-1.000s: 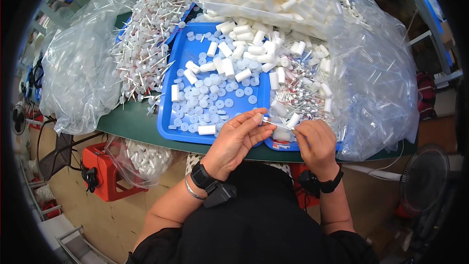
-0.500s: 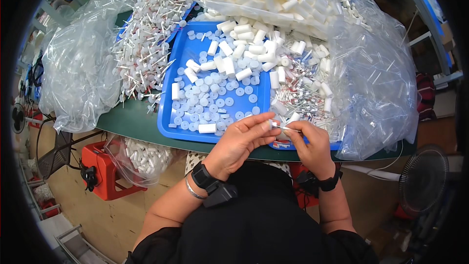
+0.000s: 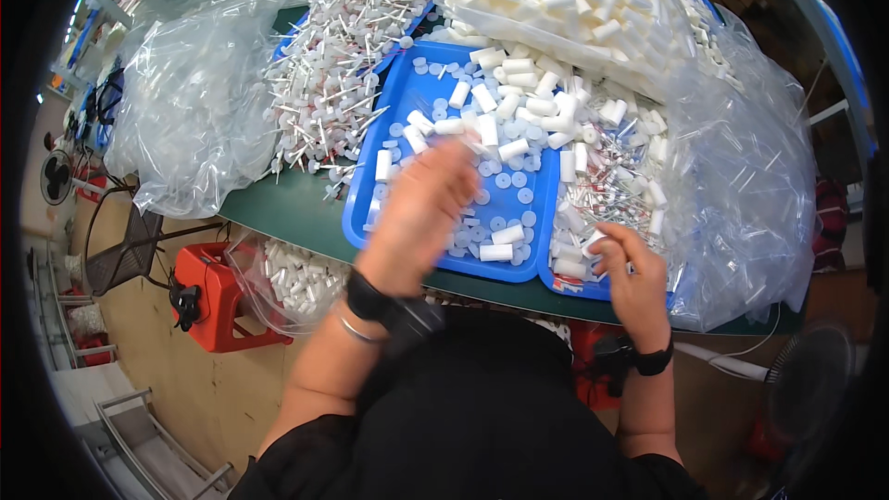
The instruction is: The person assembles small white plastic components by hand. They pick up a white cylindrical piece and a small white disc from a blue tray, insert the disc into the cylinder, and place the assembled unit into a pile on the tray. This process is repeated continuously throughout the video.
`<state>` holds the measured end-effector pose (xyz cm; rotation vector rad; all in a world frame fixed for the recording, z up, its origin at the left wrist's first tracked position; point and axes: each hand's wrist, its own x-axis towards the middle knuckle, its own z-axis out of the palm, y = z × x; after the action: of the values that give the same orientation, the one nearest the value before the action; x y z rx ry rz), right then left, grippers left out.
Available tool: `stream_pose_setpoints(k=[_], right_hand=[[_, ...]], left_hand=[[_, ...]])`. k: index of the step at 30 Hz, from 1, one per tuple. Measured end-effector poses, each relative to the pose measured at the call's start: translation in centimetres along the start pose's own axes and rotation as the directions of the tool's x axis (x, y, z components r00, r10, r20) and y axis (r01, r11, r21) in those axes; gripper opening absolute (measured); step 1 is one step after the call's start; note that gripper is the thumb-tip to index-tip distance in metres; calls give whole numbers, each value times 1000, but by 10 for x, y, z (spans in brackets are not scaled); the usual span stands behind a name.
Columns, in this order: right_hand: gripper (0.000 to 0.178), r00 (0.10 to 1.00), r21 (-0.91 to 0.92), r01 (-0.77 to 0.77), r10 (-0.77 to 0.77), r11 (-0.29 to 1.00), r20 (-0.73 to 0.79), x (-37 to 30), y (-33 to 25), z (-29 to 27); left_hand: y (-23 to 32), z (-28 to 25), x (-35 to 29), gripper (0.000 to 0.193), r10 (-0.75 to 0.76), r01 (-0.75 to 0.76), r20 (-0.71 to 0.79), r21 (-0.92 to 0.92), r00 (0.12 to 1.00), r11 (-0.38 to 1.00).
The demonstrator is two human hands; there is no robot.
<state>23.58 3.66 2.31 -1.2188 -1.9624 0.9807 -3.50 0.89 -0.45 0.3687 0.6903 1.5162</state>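
Note:
My left hand (image 3: pixel 428 199) is smeared by motion over the blue tray (image 3: pixel 363 213), so its fingers and anything in them cannot be made out. Under and around it lie pale translucent discs (image 3: pixel 503 181) and white cylinders (image 3: pixel 512 149). At the near edge of the right-hand blue tray (image 3: pixel 579 287), my right hand (image 3: pixel 630 268) is closed, with thumb and forefinger pinched on a white cylinder (image 3: pixel 593 242). Just beyond its fingertips are thin metal pins (image 3: pixel 602 181) in a heap. A thin white stick (image 3: pixel 442 71) shows among discs at the far left of the tray.
A heap of white pins with discs (image 3: pixel 338 65) stands at the left, beside a clear plastic bag (image 3: pixel 194 120). A large bag of white cylinders (image 3: pixel 565 9) rises at the back. More plastic film (image 3: pixel 741 185) drapes the right. Below the table are a red stool (image 3: pixel 208 296) and a fan (image 3: pixel 815 370).
My hands, together before over the tray's near edge, have parted. The left swung up and left over the discs; the right moved right, to a cylinder. The whole view has shifted slightly.

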Motion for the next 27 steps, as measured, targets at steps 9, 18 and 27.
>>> stream_pose_setpoints(k=[9,18,27], right_hand=[[17,978,-438,56,-137,897,-156,16,31,-44],[14,900,-708,414,-374,572,225,39,44,-31],[11,906,-658,378,-408,651,117,33,31,-45]], left_hand=[[46,-12,10,29,236,-146,-141,464,962,874],[-37,-5,2,23,129,-390,456,852,881,-348],[-27,7,5,14,115,-402,493,806,863,-435]])
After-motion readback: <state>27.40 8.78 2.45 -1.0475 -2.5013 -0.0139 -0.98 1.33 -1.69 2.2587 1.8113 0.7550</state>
